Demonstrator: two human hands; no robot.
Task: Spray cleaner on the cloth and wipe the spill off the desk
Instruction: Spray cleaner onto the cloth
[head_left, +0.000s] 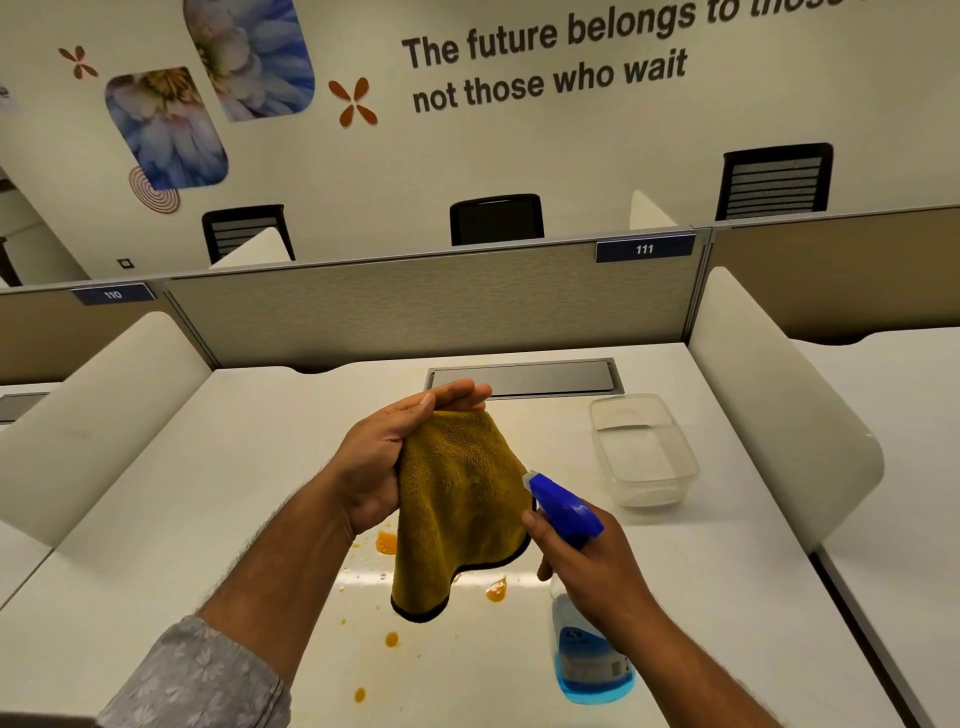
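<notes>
My left hand (387, 457) holds a mustard-yellow cloth (460, 512) with a dark hem, draped over its flat palm above the white desk (218, 519). My right hand (592, 569) grips a clear spray bottle (584, 654) with blue liquid at its base. Its blue spray head (563, 506) points left at the cloth, the nozzle almost touching it, with a finger on the trigger. Orange spill drops (496, 591) lie scattered on the desk under and in front of the cloth, partly hidden by it.
A clear plastic container (644, 452) stands at the right back of the desk. A grey cable hatch (524, 375) sits by the partition (431, 306). White side dividers (779, 431) flank the desk. Black chairs (496, 218) stand beyond the partition.
</notes>
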